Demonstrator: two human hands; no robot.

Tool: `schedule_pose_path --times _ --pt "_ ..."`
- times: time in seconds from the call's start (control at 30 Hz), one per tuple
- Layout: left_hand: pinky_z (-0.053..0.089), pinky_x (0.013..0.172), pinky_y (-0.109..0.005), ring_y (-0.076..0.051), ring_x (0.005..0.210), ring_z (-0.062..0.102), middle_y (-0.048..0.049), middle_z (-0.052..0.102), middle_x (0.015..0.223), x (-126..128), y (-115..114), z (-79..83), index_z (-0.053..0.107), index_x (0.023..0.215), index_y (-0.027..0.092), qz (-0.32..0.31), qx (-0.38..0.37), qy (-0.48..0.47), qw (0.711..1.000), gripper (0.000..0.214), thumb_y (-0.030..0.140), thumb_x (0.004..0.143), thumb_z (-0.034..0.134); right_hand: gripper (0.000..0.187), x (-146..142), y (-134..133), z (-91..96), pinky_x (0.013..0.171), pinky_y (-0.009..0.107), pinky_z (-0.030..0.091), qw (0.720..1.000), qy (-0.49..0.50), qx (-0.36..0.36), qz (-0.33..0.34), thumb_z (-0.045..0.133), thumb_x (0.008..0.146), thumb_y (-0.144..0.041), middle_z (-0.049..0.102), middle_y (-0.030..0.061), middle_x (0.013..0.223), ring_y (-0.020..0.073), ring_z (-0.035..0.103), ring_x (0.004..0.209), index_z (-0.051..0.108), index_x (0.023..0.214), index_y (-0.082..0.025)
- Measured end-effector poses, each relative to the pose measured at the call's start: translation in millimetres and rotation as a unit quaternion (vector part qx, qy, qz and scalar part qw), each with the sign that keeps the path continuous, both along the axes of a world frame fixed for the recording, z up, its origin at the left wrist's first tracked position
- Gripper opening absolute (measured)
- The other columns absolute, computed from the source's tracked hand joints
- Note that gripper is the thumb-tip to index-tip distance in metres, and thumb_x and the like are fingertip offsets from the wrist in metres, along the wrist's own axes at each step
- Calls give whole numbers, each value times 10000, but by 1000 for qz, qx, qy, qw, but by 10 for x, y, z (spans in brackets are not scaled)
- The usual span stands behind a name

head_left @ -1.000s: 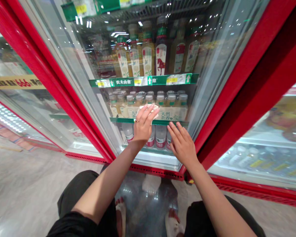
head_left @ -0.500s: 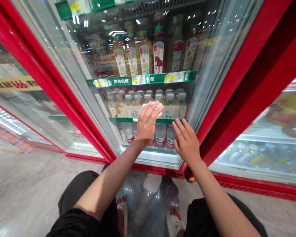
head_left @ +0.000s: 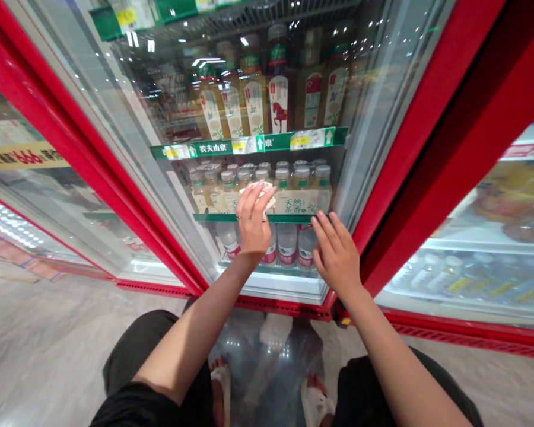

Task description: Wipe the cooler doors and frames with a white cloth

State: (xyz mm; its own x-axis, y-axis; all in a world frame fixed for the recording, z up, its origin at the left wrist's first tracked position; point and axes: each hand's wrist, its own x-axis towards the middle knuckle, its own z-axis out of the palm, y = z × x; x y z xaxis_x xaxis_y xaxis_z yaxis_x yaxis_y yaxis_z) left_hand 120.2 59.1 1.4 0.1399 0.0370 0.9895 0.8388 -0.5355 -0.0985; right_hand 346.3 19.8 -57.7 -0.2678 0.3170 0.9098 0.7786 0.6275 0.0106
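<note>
My left hand (head_left: 253,220) presses a white cloth (head_left: 263,193) flat against the glass door (head_left: 196,107) of a red-framed drinks fridge, with a ring on one finger. The fingers lie over the cloth, level with the middle shelf of small bottles (head_left: 293,178). My right hand (head_left: 336,252) rests open and flat on the same glass, lower and to the right, near the red door frame (head_left: 404,148). Behind the glass, tall tea bottles (head_left: 278,98) stand on the upper shelf and water bottles (head_left: 287,244) on the bottom one.
Another glass-fronted fridge (head_left: 480,261) stands to the right, and one (head_left: 35,196) to the left. My knees in black shorts (head_left: 137,356) and sandalled feet (head_left: 220,385) are on a glossy grey floor (head_left: 40,344). Green price strips (head_left: 249,145) edge the shelves.
My left hand has slid the cloth a little to the left across the glass, its fingers drawn closer together. My right hand stays flat on the glass.
</note>
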Motion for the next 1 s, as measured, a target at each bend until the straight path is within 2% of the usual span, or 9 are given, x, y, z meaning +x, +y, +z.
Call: schedule_pose_path --times 0.1,0.23,0.4,0.47,0.57,0.7,0.83,0.93,1.0 --pt "453 1344 -478 -209 1628 496 -98 680 1584 -26 -28 -77 558 1610 292 24 2 -21 999 552 97 1115 408 919 10 -1 -5 1333 547 464 1000 4 1 -2 550 1028 -85 483 93 1766 288 350 1704 127 1824 -260" --pt "404 1377 -446 -197 1640 475 -79 712 1549 122 -75 -210 576 1600 279 -12 -38 13 999 566 82 1112 368 908 14 4 -13 1334 551 461 1000 1 3 -1 552 1033 -94 470 94 1774 290 347 1705 136 1823 -258" --pt "381 1386 -415 -172 1627 490 -40 719 1549 284 -46 -94 579 1588 319 -61 -43 33 997 574 72 1115 367 913 26 7 -14 1343 561 448 1000 4 -3 -6 541 1032 -102 428 83 1798 300 339 1707 124 1825 -274" --pt "397 1375 -429 -181 1617 503 -55 709 1555 276 -52 -64 595 1567 307 -51 -32 4 998 544 83 1120 379 914 35 7 -6 1347 557 445 1000 10 -2 -12 533 1031 -97 432 79 1797 294 336 1709 119 1825 -278" --pt "426 1354 -453 -205 1606 517 -95 712 1536 238 -104 -132 630 1525 269 -22 -31 -22 999 482 114 1125 409 905 56 9 5 1344 560 454 1000 21 1 -18 520 1033 -97 446 69 1791 287 342 1707 125 1825 -291" --pt "427 1354 -457 -200 1613 510 -95 746 1480 263 -140 -239 655 1492 263 -16 -47 12 999 490 106 1130 364 927 98 27 -10 1355 595 430 999 23 -15 -17 497 1032 -102 391 50 1824 302 330 1711 77 1827 -325" --pt "359 1400 -463 -189 1652 460 -51 715 1556 314 -6 -118 601 1565 313 -50 -67 65 994 538 139 1147 310 924 126 47 -50 1375 622 382 998 23 -50 -13 472 1034 -109 350 35 1845 313 320 1715 59 1826 -348" --pt "272 1439 -501 -208 1695 392 -22 617 1681 292 105 -10 531 1635 356 -70 -98 58 991 562 174 1156 302 903 135 50 -59 1376 625 378 998 27 -59 -19 459 1031 -111 374 34 1836 315 315 1717 100 1827 -338" --pt "242 1447 -523 -223 1708 366 -21 573 1722 272 126 -17 506 1658 361 -72 -106 45 991 564 186 1159 310 890 146 48 -53 1375 624 380 997 30 -62 -31 449 1031 -116 381 35 1834 316 313 1717 114 1828 -330"
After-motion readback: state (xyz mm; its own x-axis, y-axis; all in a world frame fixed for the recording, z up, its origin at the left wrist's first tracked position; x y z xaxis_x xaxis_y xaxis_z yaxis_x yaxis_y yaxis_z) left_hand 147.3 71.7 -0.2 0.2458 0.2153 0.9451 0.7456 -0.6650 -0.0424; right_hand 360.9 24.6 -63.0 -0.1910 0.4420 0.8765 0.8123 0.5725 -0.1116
